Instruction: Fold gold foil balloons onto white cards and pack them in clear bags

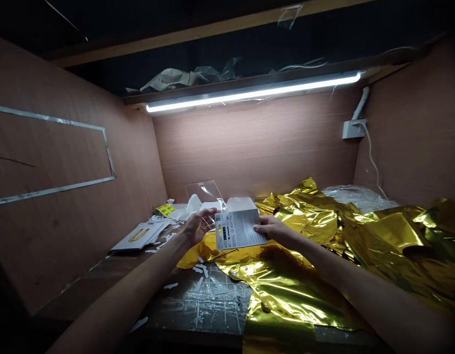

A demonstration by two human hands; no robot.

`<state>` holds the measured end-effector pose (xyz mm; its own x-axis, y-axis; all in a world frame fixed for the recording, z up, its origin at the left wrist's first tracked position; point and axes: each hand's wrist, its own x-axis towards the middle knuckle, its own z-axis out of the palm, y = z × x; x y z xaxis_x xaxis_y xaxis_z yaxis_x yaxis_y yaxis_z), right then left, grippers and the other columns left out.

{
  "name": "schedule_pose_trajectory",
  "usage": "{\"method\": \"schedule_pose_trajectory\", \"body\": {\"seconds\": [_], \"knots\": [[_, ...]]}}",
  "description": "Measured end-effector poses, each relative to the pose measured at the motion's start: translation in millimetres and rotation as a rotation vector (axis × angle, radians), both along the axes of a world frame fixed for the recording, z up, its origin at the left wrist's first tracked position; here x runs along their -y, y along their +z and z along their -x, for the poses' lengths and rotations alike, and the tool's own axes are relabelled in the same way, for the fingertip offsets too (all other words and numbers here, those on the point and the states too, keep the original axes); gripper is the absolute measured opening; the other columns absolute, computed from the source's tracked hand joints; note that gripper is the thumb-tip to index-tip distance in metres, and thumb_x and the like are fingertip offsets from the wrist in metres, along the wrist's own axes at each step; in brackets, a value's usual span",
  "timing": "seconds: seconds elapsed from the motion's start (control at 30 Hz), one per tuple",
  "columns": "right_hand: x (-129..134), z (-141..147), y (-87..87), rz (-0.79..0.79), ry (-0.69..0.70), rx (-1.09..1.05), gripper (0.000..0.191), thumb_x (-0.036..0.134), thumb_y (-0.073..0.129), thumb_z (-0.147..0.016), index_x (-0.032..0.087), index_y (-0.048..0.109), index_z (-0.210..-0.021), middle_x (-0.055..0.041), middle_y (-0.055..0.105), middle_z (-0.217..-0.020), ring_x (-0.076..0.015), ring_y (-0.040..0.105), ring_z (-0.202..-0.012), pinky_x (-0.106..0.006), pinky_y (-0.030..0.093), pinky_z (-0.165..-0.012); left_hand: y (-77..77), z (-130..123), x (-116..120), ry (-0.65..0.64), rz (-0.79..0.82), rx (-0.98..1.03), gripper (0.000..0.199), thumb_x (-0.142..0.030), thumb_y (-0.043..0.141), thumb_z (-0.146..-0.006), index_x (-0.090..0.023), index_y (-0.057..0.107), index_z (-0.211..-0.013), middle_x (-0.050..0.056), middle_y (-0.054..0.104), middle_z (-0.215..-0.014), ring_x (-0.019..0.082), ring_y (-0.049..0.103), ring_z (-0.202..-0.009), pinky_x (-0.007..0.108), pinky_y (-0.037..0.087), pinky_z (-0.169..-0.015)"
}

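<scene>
Left hand [198, 227]: bare, slim-fingered
Right hand [272, 229]: bare, narrow
Left forearm [146, 281]: bare, slender, tapering
Right forearm [341, 274]: bare, slender, shadowed at its near end

Fine print [245, 225] on the grey card [241, 238], illegibly small.

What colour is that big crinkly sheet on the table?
The crinkly sheet is shiny gold, as the head view shows.

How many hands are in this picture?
2: the left hand is by the left edge of the printed card, some of its fingers partly hidden; the right hand holds the card's right edge. No others show.
</scene>
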<state>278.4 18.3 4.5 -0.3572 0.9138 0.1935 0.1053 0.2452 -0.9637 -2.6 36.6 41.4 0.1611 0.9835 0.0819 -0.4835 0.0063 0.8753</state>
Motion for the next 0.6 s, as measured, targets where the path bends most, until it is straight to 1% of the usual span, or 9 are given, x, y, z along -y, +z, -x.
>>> {"method": "schedule_pose_trajectory", "body": {"seconds": [0.1, 0.2, 0.33, 0.43, 0.5, 0.6], "knots": [[3.3, 3.6, 1.7, -0.012, -0.034, -0.029, 0.037, 0.047, 0.074, -0.067, 0.017, 0.056, -0.081, 0.0039, 0.047, -0.067, -0.0104, 0.040, -0.058, -0.026, 0.029, -0.057, 0.6, -0.2, 3.4, -0.027, -0.026, -0.014, 0.009, -0.009, 0.065, -0.087, -0.008, 0.072, -0.091, 0.012, 0.077, -0.090, 0.017, 0.073, -0.072, 0.029, 0.062, -0.069], [6.9, 7.0, 3.9, -0.023, -0.054, -0.039, 0.039, 0.049, 0.074, -0.067, 0.018, 0.055, -0.081, 0.0038, 0.047, -0.067, -0.0108, 0.040, -0.058, -0.026, 0.029, -0.058, 1.4, -2.1, 4.9, -0.020, -0.030, -0.017, 0.008, -0.011, 0.065, -0.089, -0.008, 0.072, -0.089, 0.012, 0.077, -0.086, 0.015, 0.071, -0.067, 0.026, 0.060, -0.066], [11.4, 6.6, 7.0, -0.009, -0.033, 0.013, 0.037, 0.049, 0.072, -0.069, 0.019, 0.053, -0.078, 0.0050, 0.042, -0.063, -0.0103, 0.035, -0.055, -0.026, 0.025, -0.055, 3.5, -2.6, 6.5, 0.013, -0.015, -0.014, 0.008, -0.014, 0.068, -0.089, -0.010, 0.073, -0.092, 0.012, 0.078, -0.088, 0.016, 0.073, -0.071, 0.026, 0.061, -0.066], [12.6, 5.0, 7.7, -0.011, 0.001, 0.019, 0.036, 0.047, 0.072, -0.069, 0.020, 0.050, -0.074, 0.0052, 0.040, -0.061, -0.0103, 0.034, -0.054, -0.027, 0.024, -0.054, 4.4, -1.5, 7.5, 0.024, -0.001, -0.020, 0.009, -0.015, 0.070, -0.088, -0.009, 0.074, -0.094, 0.014, 0.079, -0.095, 0.019, 0.076, -0.078, 0.029, 0.063, -0.072], [12.0, 4.5, 7.8, -0.030, -0.011, 0.018, 0.035, 0.047, 0.072, -0.070, 0.020, 0.051, -0.074, 0.0049, 0.040, -0.062, -0.0104, 0.034, -0.054, -0.027, 0.023, -0.053, 4.3, -1.5, 7.9, 0.020, 0.002, -0.028, 0.011, -0.015, 0.070, -0.089, -0.008, 0.074, -0.096, 0.016, 0.079, -0.099, 0.021, 0.077, -0.082, 0.030, 0.063, -0.075], [10.1, 4.0, 9.1, -0.068, -0.071, 0.013, 0.033, 0.047, 0.070, -0.070, 0.019, 0.054, -0.076, 0.0046, 0.041, -0.062, -0.0105, 0.034, -0.054, -0.027, 0.022, -0.052, 4.2, -3.2, 8.5, 0.026, -0.020, -0.018, 0.013, -0.015, 0.066, -0.091, -0.008, 0.074, -0.099, 0.015, 0.079, -0.098, 0.019, 0.077, -0.083, 0.027, 0.062, -0.076]]}}
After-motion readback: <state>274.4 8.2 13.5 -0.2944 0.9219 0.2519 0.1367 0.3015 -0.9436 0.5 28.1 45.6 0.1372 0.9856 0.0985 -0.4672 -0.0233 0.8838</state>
